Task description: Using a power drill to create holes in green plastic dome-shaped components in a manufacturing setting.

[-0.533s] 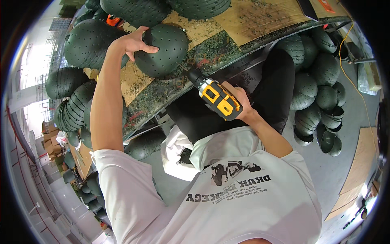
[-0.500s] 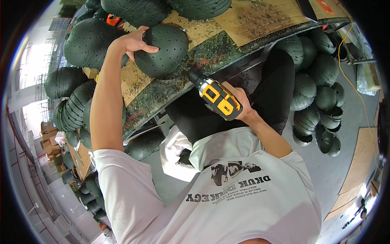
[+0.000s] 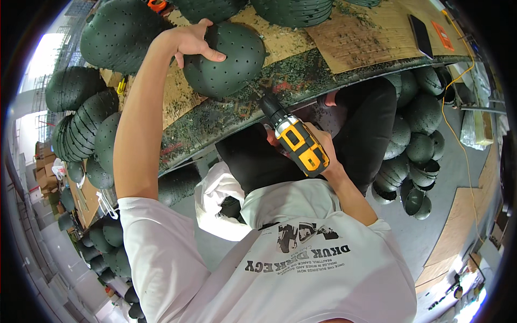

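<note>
A dark green plastic dome (image 3: 229, 60) with rows of small holes rests on the bench, rounded side up. My left hand (image 3: 195, 44) grips it at its upper left, thumb across the surface and the fingers partly hidden behind it. In my right hand (image 3: 323, 148) is a yellow and black cordless drill (image 3: 299, 142), held by its handle. The drill points up and left, its bit near the dome's lower right edge; whether the tip touches the dome, I cannot tell.
Dark shavings cover the bench edge (image 3: 301, 75). Stacked green domes (image 3: 121, 35) stand on the bench, and more domes (image 3: 425, 110) are piled at the right. A phone (image 3: 420, 36) lies on cardboard (image 3: 366, 37). A yellow cord (image 3: 455, 132) hangs at the right.
My view has shifted slightly. The drill is still near the dome's lower right edge, pointing more steeply upward. My left hand keeps its hold on the dome.
</note>
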Demonstrator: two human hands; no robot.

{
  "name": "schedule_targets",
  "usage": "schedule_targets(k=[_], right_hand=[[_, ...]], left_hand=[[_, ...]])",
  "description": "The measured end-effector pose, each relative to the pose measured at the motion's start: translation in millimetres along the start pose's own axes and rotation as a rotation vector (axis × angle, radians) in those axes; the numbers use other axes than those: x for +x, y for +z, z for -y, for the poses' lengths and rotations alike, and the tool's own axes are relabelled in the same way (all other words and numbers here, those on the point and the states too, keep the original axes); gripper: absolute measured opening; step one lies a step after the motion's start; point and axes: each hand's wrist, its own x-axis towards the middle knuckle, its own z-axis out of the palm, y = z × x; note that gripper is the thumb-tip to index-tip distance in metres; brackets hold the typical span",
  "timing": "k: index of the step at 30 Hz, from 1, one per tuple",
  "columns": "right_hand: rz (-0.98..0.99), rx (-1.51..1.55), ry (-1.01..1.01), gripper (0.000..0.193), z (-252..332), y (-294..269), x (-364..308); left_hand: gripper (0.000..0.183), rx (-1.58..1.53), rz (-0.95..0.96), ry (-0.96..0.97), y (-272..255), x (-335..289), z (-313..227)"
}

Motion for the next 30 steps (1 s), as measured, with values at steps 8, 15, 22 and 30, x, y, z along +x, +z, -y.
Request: schedule_targets(k=[8,15,22,30], right_hand=[[-0.025,-0.045,-0.04,0.024,-20,6,-5],[-0.037,0.006,0.066,0.024,-20,10,-4],[-0.068,0.067,0.112,0.024,-18,9,-4],[-0.044,0.011,0.097,0.027,-23,10,-3]], left_hand=[[0.117,-0.008,-0.008,0.023,1,8,2],[0.135,-0.056,0.244,-0.041,-38,-14,-34],[0.134,0.01,0.295,-0.103,-28,-1,-34],[0.137,0.039,0.259,-0.073,-34,-11,-37]])
